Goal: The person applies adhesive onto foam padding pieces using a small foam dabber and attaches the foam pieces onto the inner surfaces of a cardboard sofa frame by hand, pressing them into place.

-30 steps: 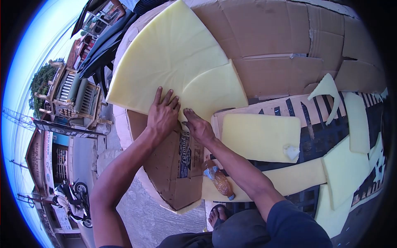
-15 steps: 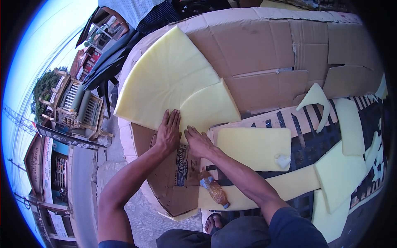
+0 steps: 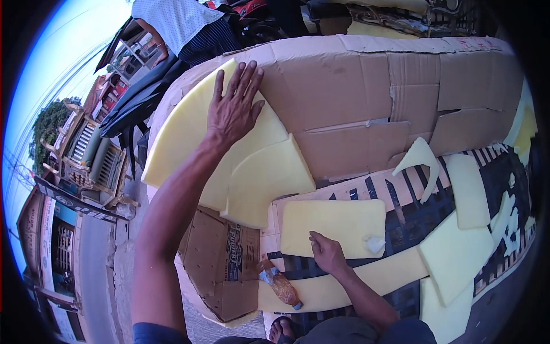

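Note:
My left hand (image 3: 236,106) lies flat with spread fingers on the upper part of a large yellow foam sheet (image 3: 183,140), near its pointed top edge. A smaller foam piece (image 3: 266,178) with a curved edge sits against the sheet's lower right side. Over a rectangular foam pad (image 3: 332,215), my right hand (image 3: 327,252) is loosely curled, with nothing seen in its fingers. A crumpled white scrap (image 3: 374,245) rests on the pad's corner. Close to my right hand, a plastic bottle with brownish contents (image 3: 281,286) lies on a long foam strip (image 3: 344,286).
A curved frame covered in cardboard (image 3: 338,86) runs behind the foam, above dark slatted webbing (image 3: 401,195). More foam offcuts (image 3: 458,252) lie at the right. Another person (image 3: 183,28) is beyond the frame near a motorcycle seat (image 3: 143,94). A road runs at the left.
My left hand has moved up the large foam sheet from its lower edge. My right hand has left the foam edge, moved down and right, and curled. The view has shifted.

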Demonstrator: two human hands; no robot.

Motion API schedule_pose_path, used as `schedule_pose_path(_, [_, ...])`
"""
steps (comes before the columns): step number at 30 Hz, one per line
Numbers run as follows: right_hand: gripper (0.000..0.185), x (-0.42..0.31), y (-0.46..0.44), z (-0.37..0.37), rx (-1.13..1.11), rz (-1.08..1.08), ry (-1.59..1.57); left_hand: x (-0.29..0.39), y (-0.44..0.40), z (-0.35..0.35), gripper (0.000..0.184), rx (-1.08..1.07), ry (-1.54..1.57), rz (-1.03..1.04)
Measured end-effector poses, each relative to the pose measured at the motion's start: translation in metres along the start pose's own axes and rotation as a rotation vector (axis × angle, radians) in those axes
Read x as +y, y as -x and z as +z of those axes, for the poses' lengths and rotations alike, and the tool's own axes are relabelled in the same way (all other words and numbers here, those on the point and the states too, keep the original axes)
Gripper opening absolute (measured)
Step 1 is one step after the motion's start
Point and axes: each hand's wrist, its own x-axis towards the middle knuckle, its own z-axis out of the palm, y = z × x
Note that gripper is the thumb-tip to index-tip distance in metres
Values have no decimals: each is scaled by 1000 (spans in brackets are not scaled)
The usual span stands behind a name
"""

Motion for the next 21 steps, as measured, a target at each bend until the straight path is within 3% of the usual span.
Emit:
schedule_pose_path(2, [28, 18, 38, -22, 42, 16, 76, -11, -16, 20, 74, 86, 26, -90])
schedule_pose_path(5, [29, 37, 83, -67, 10, 131, 225, -16, -8, 55, 72, 245, 122, -105])
schedule_pose_path(11, [31, 48, 138, -125, 150, 240, 325, -6, 4, 92, 69, 478, 124, -56])
schedule_pose_path(15, [30, 59, 145, -121, 223, 295, 364, 5, 20, 109, 69, 510, 149, -105])
schedule_pose_path(19, [33, 71, 153, -105, 175, 294, 413, -1, 25, 106, 67, 538, 173, -113])
schedule_pose_path(21, [34, 74, 154, -108, 91, 282, 447, -5, 23, 99, 64, 450, 174, -114])
